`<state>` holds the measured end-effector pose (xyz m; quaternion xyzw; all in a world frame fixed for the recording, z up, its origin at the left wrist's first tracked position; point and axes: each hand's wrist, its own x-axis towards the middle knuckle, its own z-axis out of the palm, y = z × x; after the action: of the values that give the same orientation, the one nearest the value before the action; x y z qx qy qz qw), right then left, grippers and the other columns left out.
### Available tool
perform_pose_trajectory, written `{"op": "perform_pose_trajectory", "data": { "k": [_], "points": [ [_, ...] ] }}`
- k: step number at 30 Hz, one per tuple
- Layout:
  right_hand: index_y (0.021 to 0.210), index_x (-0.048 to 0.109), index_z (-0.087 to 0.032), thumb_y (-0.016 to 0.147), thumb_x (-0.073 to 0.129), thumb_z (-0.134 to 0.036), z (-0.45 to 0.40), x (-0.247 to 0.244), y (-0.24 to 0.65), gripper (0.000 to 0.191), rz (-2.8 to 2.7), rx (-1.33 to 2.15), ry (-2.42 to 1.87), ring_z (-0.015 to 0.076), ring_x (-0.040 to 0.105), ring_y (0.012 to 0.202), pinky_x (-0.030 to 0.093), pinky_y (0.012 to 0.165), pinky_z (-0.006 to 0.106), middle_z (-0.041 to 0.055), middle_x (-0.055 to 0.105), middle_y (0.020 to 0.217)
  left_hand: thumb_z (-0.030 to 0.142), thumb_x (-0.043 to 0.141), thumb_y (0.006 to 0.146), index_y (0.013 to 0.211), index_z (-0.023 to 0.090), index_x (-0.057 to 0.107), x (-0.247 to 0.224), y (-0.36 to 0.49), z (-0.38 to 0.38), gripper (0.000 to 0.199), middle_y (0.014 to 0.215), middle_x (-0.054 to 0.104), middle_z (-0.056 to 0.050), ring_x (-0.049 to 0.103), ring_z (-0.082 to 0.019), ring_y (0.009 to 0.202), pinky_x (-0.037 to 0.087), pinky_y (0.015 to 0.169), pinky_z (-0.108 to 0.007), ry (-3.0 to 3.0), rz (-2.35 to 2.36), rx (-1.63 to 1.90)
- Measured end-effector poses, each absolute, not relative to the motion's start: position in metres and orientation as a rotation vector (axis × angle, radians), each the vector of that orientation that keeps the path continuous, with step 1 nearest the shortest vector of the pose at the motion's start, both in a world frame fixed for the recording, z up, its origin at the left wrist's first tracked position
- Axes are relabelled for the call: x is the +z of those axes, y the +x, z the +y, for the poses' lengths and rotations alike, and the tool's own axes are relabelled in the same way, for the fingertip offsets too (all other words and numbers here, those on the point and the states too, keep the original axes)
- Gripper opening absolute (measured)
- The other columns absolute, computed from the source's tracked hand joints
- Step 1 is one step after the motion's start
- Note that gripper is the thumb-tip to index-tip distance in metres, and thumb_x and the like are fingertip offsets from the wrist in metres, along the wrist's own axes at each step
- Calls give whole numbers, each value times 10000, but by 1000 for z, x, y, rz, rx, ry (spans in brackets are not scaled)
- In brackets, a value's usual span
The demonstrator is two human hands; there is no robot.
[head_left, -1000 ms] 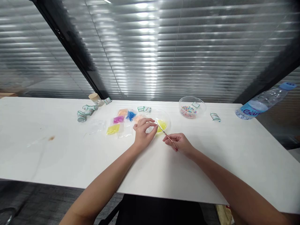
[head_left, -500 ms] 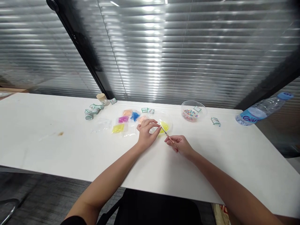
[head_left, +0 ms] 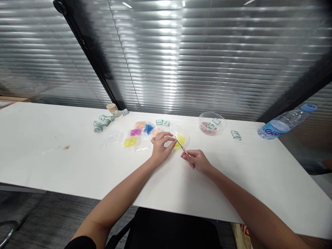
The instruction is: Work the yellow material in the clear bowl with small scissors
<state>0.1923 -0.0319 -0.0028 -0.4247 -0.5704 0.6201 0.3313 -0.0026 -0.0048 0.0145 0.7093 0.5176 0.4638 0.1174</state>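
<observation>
My left hand (head_left: 162,147) is over the left side of a clear round bowl (head_left: 188,133). Its thumb and index finger pinch together at the tip of the scissors, and whatever they hold is too small to make out. In my right hand (head_left: 198,160) is a slim pair of scissors (head_left: 183,149), with silver blades and copper-coloured handles, slanting up-left over the bowl's near edge. Yellow material (head_left: 180,139) lies inside the bowl, partly hidden by the blades. Left of my left hand are small clear packets, among them a yellow one (head_left: 130,141), a magenta one (head_left: 136,132) and a blue one (head_left: 148,129).
A second clear bowl (head_left: 223,125) with multicoloured beads stands behind on the right. Near the right edge leans a water bottle (head_left: 278,128). Small printed packets (head_left: 236,135) lie about. A cork-topped jar (head_left: 112,108) and crumpled wrappers (head_left: 103,121) sit at back left on the white table (head_left: 77,166).
The view has shifted slightly, so things on the table appear a little further left. Both hands and the scissors keep nearly the same pose over the bowl.
</observation>
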Motion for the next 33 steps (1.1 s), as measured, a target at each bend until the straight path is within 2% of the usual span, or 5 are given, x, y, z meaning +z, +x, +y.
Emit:
{"op": "perform_pose_trajectory", "data": {
  "k": [33],
  "points": [
    [740,608,-144,771,649,-610,-33,-1,193,469,-1490,1635,-1130,56,262,404,200,444,238,-81,316,441,269,702,828,762,256,705,14,-3,-3,68,1031,699,-9,587,-209,1068,300,912,-415,2101,1524,1370]
  ]
}}
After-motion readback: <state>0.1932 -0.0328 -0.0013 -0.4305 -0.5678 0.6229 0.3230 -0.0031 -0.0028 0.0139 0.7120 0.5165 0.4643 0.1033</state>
